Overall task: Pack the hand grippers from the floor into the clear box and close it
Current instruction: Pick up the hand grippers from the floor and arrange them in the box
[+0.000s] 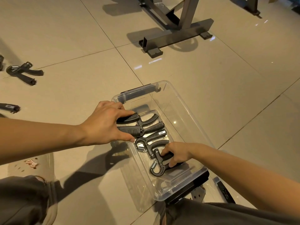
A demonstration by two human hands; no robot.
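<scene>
The clear box [186, 109] stands open on the tiled floor in front of me, with black latches at both short ends. Inside lie several black hand grippers. My left hand [105, 124] holds two stacked hand grippers [139, 125] at the box's left wall. My right hand [177, 153] grips the handles of another hand gripper [158, 166] with a steel spring, low in the near half of the box. A further gripper [149, 142] lies between them. More hand grippers [22, 72] rest on the floor at far left, and one [9, 107] shows at the left edge.
A dark metal stand base [175, 36] sits on the floor beyond the box. My knees and a light clog [30, 164] are at the bottom left. A dark strip, perhaps the lid [225, 192], lies partly hidden under my right arm.
</scene>
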